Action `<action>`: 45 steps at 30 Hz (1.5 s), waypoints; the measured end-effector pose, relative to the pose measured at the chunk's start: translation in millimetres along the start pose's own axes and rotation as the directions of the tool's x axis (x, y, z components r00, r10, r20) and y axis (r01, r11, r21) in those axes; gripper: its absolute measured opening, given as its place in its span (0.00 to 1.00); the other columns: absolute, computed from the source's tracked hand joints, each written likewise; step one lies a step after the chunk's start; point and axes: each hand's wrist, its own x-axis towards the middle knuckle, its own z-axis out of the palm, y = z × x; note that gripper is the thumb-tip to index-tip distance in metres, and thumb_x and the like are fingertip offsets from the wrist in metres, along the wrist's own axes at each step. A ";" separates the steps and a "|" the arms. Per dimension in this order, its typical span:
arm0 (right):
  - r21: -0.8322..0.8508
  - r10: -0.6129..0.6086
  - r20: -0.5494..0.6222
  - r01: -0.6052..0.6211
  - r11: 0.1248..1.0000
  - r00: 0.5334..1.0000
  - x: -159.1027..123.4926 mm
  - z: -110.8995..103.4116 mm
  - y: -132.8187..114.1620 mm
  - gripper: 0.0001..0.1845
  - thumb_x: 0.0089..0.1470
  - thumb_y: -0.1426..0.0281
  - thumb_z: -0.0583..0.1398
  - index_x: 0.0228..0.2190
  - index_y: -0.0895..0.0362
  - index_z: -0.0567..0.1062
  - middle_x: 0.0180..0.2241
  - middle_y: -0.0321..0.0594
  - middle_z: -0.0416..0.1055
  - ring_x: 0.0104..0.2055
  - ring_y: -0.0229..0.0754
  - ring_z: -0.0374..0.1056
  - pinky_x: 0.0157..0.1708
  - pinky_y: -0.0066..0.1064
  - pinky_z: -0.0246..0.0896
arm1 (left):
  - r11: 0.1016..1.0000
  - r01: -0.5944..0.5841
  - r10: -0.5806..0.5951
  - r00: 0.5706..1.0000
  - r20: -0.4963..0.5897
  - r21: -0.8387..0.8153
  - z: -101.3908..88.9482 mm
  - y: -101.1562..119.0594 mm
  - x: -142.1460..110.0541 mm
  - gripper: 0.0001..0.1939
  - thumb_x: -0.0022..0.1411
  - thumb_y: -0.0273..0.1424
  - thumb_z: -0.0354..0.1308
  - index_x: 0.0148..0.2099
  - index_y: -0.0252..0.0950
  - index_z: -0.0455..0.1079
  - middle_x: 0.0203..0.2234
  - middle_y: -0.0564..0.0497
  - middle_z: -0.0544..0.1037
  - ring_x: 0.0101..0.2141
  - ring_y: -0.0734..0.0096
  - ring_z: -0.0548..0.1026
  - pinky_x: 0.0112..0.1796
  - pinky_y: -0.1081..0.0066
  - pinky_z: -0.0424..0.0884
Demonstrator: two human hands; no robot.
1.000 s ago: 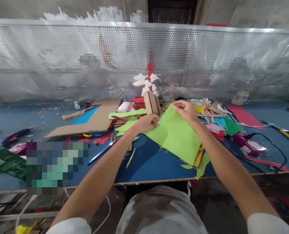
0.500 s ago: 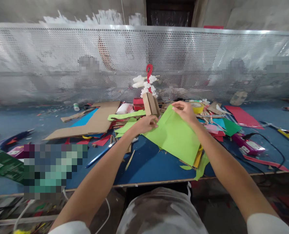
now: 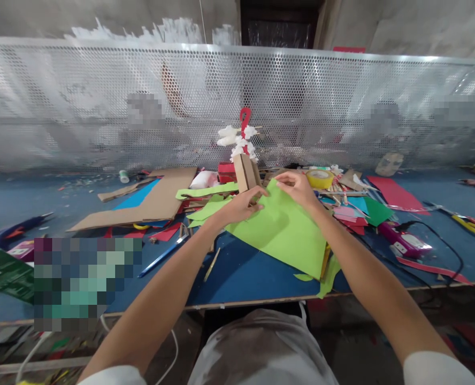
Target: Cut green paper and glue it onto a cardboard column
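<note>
A bright green sheet of paper is tilted over the middle of the bench, bending near its upper edge. My right hand pinches that upper edge between thumb and fingers. At the sheet's upper left edge, my left hand has its fingers curled round the paper, the thumb on the near side. Just beyond my hands stands a folded cardboard piece with a red hooked strip and white blossom-like bits above it. The sheet hides part of the bench beneath it.
Cut brown cardboard and a blue pen lie left. To the right are a yellow tape roll, a purple device with a black cable, and yellow-handled pliers. A perforated metal screen runs along the back.
My hands have come closer together, the right moving left and slightly down. The green sheet has shifted left, and its upper edge now bends between my hands.
</note>
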 end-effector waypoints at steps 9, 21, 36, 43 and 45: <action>0.005 0.000 0.148 -0.001 1.000 0.989 -7.9 16.0 -4.7 0.10 0.53 0.63 0.67 0.37 0.53 0.82 0.41 0.43 0.83 0.43 0.48 0.79 0.49 0.43 0.75 | 0.999 0.047 -0.047 0.998 0.034 0.005 -3.0 -6.1 2.3 0.15 0.65 0.32 0.59 0.53 0.37 0.73 0.44 0.45 0.79 0.33 0.69 0.76 0.35 0.69 0.71; 0.027 0.028 0.170 -0.033 0.999 0.985 -11.2 20.7 -2.2 0.10 0.54 0.63 0.67 0.39 0.52 0.82 0.40 0.43 0.83 0.43 0.48 0.79 0.49 0.43 0.74 | 0.987 0.145 -0.141 0.988 0.062 -0.064 -11.0 -2.0 -2.8 0.22 0.61 0.33 0.64 0.58 0.38 0.76 0.28 0.54 0.74 0.26 0.73 0.70 0.28 0.71 0.65; 0.015 0.536 0.043 -0.537 0.843 0.843 74.8 53.2 17.0 0.05 0.60 0.74 0.68 0.33 0.58 0.77 0.27 0.37 0.76 0.25 0.34 0.68 0.27 0.24 0.65 | 0.962 0.258 -0.236 0.950 0.207 -0.085 -9.8 -16.0 -7.5 0.24 0.59 0.33 0.67 0.58 0.36 0.78 0.50 0.43 0.82 0.38 0.65 0.81 0.38 0.68 0.74; 0.069 0.543 0.087 -0.548 0.833 0.835 93.2 73.4 20.8 0.12 0.54 0.81 0.69 0.26 0.58 0.73 0.21 0.34 0.70 0.23 0.34 0.64 0.26 0.26 0.65 | 0.961 0.257 -0.229 0.945 0.233 -0.098 -8.9 -20.6 -5.2 0.24 0.58 0.30 0.67 0.57 0.38 0.79 0.58 0.43 0.79 0.40 0.64 0.81 0.35 0.70 0.75; 0.090 0.522 0.072 -0.527 0.845 0.850 95.7 73.2 18.6 0.12 0.55 0.83 0.66 0.27 0.58 0.73 0.23 0.34 0.70 0.24 0.34 0.64 0.29 0.27 0.67 | 0.965 0.250 -0.226 0.947 0.227 -0.082 -9.1 -20.5 -5.2 0.24 0.58 0.31 0.67 0.57 0.38 0.79 0.55 0.43 0.81 0.39 0.65 0.80 0.36 0.71 0.74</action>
